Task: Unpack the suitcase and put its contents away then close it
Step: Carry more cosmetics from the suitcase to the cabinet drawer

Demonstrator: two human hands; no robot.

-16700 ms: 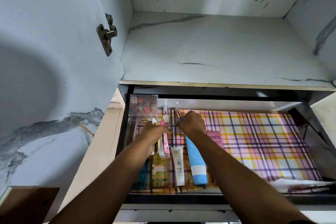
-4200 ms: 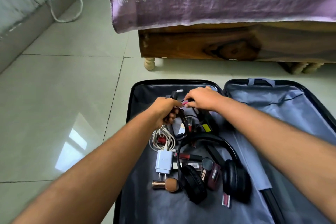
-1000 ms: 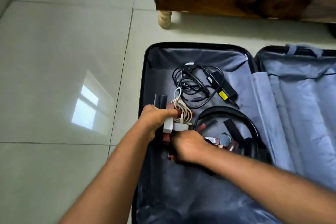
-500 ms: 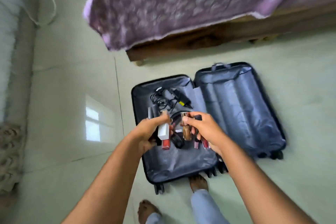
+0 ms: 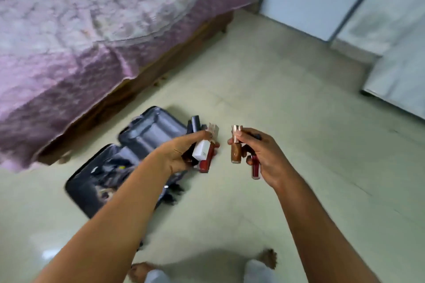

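A bed (image 5: 87, 30) with a purple cover fills the upper left of the frame, its wooden base running diagonally down to the floor. Pale wardrobe panels (image 5: 345, 2) stand at the upper right. Bare tiled floor (image 5: 310, 122) spreads wide across the centre and right. The suitcase (image 5: 110, 167) lies open at centre left, just beside the bed's edge, with blurred dark items inside, partly hidden by the left forearm. Above it, the left hand (image 5: 181, 151) is closed around a bunch of cosmetic tubes (image 5: 204, 151), one white, one dark red. Near it at centre frame, the right hand (image 5: 259, 156) pinches a bronze bottle (image 5: 236, 147) by its cap, with a red tube (image 5: 254, 169) tucked under its fingers. Bare feet show at the bottom edge.
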